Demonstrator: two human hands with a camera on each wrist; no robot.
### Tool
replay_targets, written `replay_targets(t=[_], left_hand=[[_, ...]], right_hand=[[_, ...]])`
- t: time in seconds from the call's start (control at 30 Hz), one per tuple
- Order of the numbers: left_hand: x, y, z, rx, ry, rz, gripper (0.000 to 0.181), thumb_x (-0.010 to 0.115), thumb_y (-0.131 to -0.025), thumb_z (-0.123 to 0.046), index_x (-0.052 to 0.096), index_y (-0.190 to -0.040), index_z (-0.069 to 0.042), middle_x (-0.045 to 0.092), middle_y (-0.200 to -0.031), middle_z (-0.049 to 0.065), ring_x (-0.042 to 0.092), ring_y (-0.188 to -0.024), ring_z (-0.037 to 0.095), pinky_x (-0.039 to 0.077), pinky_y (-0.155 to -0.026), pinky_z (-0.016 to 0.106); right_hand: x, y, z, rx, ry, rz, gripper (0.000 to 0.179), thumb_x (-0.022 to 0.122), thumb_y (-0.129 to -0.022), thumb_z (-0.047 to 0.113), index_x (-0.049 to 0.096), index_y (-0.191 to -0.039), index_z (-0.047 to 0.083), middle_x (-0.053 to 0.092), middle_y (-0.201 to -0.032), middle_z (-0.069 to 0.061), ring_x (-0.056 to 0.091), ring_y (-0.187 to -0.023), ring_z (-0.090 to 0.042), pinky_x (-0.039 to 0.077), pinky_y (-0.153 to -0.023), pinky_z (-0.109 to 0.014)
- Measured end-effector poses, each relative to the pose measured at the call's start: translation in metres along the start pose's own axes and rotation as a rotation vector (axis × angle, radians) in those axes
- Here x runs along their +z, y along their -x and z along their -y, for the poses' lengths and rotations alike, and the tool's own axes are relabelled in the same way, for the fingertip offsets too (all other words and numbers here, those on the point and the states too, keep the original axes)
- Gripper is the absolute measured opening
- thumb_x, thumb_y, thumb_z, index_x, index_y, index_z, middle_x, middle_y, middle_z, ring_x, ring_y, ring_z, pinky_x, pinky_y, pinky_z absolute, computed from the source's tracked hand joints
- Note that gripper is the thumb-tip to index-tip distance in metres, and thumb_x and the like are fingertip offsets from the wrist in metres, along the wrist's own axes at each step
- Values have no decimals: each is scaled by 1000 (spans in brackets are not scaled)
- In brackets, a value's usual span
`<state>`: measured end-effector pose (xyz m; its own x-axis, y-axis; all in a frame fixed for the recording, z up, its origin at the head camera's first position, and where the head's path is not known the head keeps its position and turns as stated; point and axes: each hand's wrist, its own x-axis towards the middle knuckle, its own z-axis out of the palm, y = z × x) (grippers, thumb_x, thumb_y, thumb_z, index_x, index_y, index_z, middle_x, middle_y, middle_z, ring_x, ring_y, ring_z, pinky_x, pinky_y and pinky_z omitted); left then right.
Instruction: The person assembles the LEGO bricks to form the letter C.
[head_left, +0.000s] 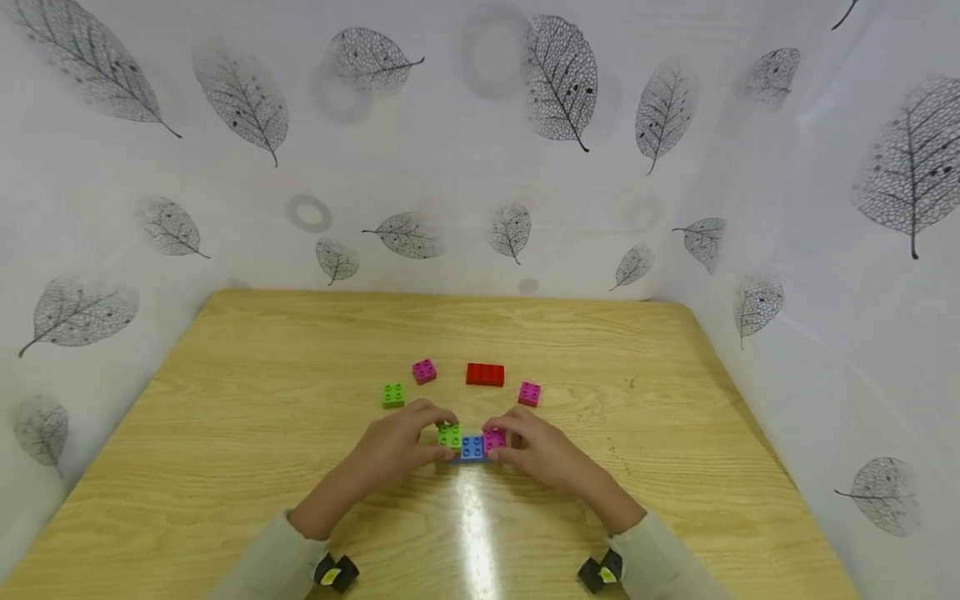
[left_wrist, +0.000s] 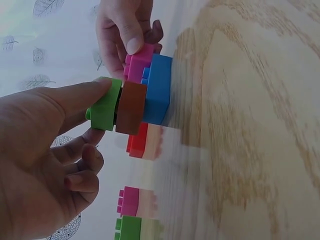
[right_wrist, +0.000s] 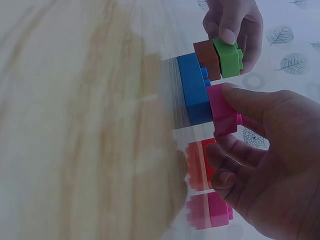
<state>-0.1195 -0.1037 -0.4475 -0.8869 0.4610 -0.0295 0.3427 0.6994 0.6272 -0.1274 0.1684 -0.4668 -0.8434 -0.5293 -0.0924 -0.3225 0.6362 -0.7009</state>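
A long blue brick (head_left: 472, 447) lies on the table between both hands. On its left end stands a brown brick (left_wrist: 131, 107), with a light green brick (head_left: 450, 437) over it. A thin dark gap shows between green and brown. My left hand (head_left: 401, 437) pinches the green brick between thumb and fingers. At the blue brick's right end is a pink brick (right_wrist: 223, 109), which my right hand (head_left: 543, 450) pinches between thumb and fingers. Studs on the middle of the blue brick show between the hands in the head view.
Beyond the hands lie several loose bricks: a green one (head_left: 393, 396), a pink one (head_left: 423, 371), a red one (head_left: 485, 375) and another pink one (head_left: 529, 393). The wooden table (head_left: 262, 375) meets a leaf-patterned white covering (head_left: 450, 167) behind and at both sides.
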Motion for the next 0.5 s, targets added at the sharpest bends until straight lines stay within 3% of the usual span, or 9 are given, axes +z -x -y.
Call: replay_targets(t=[0.13,0.27,0.5], left_hand=[[-3,0,2,-49,46,22,46,69,-92,-49,62,-134,-31,61,-123,-12,59,-91,10,50,-69,31],[-7,0,5,-105,98,-5,46,61,-96,-56,59,-137,-35,61,-124,-12,54,-84,10,47,-66,30],[-19,-5,21,-74,48,-96,45,60,-99,-47,62,-136,-23,62,-127,-3,52,-82,12,46,-66,29]], right_hand=[[0,1,0,7,-14,10,40,66,-98,39,63,-134,22,54,-105,7,52,-84,-11,48,-65,-26],[0,1,-1,8,-20,7,40,66,-98,39,63,-134,24,54,-106,8,53,-84,-11,49,-66,-27],[1,1,-2,-1,-15,2,39,67,-97,39,63,-134,24,54,-106,9,53,-85,-10,49,-67,-27]])
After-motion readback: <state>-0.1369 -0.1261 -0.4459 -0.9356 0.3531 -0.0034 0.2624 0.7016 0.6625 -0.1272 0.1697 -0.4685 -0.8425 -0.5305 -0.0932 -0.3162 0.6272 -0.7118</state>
